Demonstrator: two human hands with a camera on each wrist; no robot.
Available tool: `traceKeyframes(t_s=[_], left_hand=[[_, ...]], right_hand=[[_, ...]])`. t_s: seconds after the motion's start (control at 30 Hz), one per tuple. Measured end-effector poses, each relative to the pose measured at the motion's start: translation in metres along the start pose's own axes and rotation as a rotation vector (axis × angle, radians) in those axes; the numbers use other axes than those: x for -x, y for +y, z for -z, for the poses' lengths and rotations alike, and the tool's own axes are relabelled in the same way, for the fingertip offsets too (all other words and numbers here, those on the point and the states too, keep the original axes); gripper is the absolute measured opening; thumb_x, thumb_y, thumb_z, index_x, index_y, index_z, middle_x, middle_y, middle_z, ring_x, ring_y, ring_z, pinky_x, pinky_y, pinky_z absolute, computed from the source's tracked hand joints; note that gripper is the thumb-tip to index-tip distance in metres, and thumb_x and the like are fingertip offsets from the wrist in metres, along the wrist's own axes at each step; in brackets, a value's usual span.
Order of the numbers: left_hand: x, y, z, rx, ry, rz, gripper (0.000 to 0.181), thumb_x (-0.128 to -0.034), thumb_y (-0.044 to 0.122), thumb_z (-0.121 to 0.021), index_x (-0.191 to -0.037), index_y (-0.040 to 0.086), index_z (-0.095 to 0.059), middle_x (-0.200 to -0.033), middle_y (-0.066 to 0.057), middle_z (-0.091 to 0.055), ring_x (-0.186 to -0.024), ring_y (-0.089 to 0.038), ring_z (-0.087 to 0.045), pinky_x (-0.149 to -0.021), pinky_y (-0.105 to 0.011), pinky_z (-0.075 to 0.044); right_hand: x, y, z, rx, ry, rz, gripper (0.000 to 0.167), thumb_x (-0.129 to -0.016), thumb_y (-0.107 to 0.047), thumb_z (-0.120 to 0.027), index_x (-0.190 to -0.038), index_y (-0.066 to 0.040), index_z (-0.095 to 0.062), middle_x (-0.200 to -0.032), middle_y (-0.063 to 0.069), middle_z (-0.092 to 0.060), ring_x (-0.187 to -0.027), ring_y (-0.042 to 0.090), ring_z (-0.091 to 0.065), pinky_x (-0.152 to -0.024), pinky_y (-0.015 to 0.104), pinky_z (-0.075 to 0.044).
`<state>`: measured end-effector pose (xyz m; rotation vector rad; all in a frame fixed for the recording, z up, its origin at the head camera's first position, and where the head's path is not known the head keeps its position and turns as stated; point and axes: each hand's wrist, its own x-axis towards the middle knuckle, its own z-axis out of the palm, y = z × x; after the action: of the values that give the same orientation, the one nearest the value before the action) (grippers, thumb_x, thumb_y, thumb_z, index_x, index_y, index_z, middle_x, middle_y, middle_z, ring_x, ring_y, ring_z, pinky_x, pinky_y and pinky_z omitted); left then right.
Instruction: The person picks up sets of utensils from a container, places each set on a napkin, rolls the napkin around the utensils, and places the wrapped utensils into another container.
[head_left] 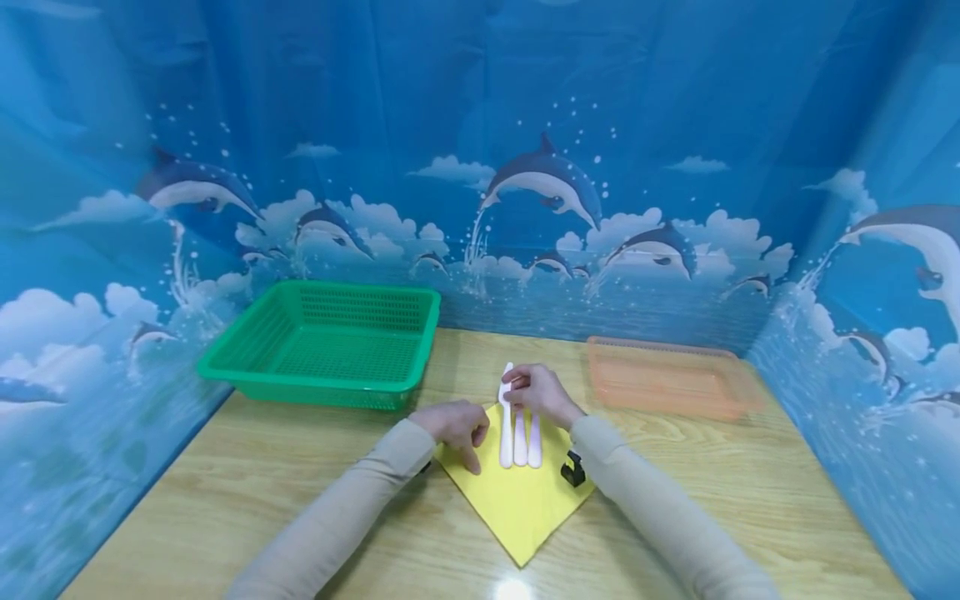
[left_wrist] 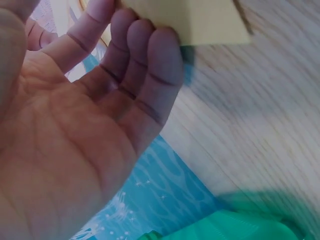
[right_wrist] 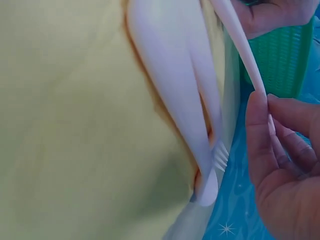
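- A green plastic basket (head_left: pixel 330 392) with slotted walls was placed at far left on a wood-grain table (head_left: pixel 187 467), its back set close to a blue dolphin-print backdrop (head_left: pixel 420 100).
- The left hand (head_left: pixel 454 423), extended from a pale sleeve (head_left: pixel 337 500), was lowered to the napkin's left edge; its fingers were loosely bent, with fingertips brought against the yellow sheet. Whether the edge was pinched could not be told.
- A yellow napkin (head_left: pixel 517 517) was laid flat at center, one corner pointed toward the wearer.
- Three white plastic utensils were lined up over the napkin, handles turned toward the wearer. The leftmost utensil (head_left: pixel 506 442) was held at its far end; its type could not be made out.
- A fork (head_left: pixel 521 446), identified by tines seen in the right wrist view, was placed in the middle, beside a round-tipped utensil (head_left: pixel 535 446).
- The leftmost piece was pinched between thumb and fingers by the right hand (head_left: pixel 542 393), reached in from the right.
- A small black object (head_left: pixel 573 469) was seen beside the right sleeve (head_left: pixel 660 508).
- A translucent orange tray (head_left: pixel 667 379) was set at far right, near the backdrop.
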<state>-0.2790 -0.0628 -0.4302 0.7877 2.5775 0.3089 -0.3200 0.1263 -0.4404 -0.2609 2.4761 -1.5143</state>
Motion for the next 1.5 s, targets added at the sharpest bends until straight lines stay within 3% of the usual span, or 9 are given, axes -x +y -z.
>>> traceKeyframes(t_s=[0.2,0.43,0.87,1.13,1.27,1.5], left_hand=[[-0.001,-0.002,-0.001,0.016,-0.001,-0.006,0.035,-0.0659,0.027,-0.091,-0.071,0.015,-0.059,-0.069,0.008,-0.051,-0.064,-0.007,-0.047,-0.056,-0.02,-0.039],[-0.002,-0.004,-0.002,0.027,-0.006,-0.017,0.035,-0.0667,0.027,-0.091,-0.068,0.016,-0.058,-0.068,0.008,-0.05,-0.064,-0.007,-0.047,-0.056,-0.019,-0.039],[-0.002,-0.005,-0.003,0.048,-0.003,-0.01,0.034,-0.0668,0.027,-0.091,-0.071,0.015,-0.059,-0.069,0.007,-0.051,-0.063,-0.008,-0.047,-0.054,-0.019,-0.038],[-0.002,-0.005,-0.003,0.056,0.002,-0.032,0.033,-0.0665,0.025,-0.091,-0.073,0.012,-0.061,-0.068,0.007,-0.05,-0.063,-0.007,-0.046,-0.054,-0.019,-0.038],[-0.002,-0.005,-0.004,0.058,-0.007,-0.028,0.034,-0.0675,0.025,-0.09,-0.072,0.013,-0.059,-0.069,0.008,-0.05,-0.063,-0.007,-0.047,-0.054,-0.019,-0.039],[-0.001,-0.005,-0.003,0.06,-0.001,-0.022,0.034,-0.0672,0.025,-0.091,-0.072,0.013,-0.059,-0.068,0.007,-0.051,-0.06,-0.007,-0.047,-0.052,-0.019,-0.039]], right_hand=[[-0.003,0.0,-0.006,0.05,0.013,0.015,0.025,-0.084,0.002,-0.071,-0.109,0.0,-0.067,-0.093,0.012,-0.066,-0.073,0.018,-0.063,-0.063,0.028,-0.056],[-0.007,0.0,-0.012,0.232,0.06,0.031,0.015,-0.085,-0.003,-0.071,-0.1,-0.003,-0.071,-0.089,0.007,-0.068,-0.077,0.014,-0.06,-0.065,0.022,-0.052],[-0.008,0.0,-0.018,0.349,0.059,0.036,0.012,-0.085,-0.002,-0.069,-0.097,-0.002,-0.072,-0.091,0.009,-0.07,-0.082,0.018,-0.063,-0.074,0.028,-0.056],[-0.006,0.0,-0.019,0.487,0.071,0.077,0.009,-0.085,-0.006,-0.069,-0.093,-0.007,-0.073,-0.088,0.006,-0.069,-0.08,0.018,-0.061,-0.073,0.032,-0.054],[-0.003,0.0,-0.018,0.554,0.02,0.139,0.008,-0.085,-0.009,-0.07,-0.091,-0.01,-0.074,-0.084,0.001,-0.068,-0.077,0.015,-0.059,-0.07,0.03,-0.05],[0.006,-0.004,-0.014,0.66,-0.178,0.252,0.005,-0.085,-0.011,-0.073,-0.087,-0.014,-0.076,-0.085,-0.004,-0.071,-0.077,0.01,-0.061,-0.076,0.03,-0.054]])
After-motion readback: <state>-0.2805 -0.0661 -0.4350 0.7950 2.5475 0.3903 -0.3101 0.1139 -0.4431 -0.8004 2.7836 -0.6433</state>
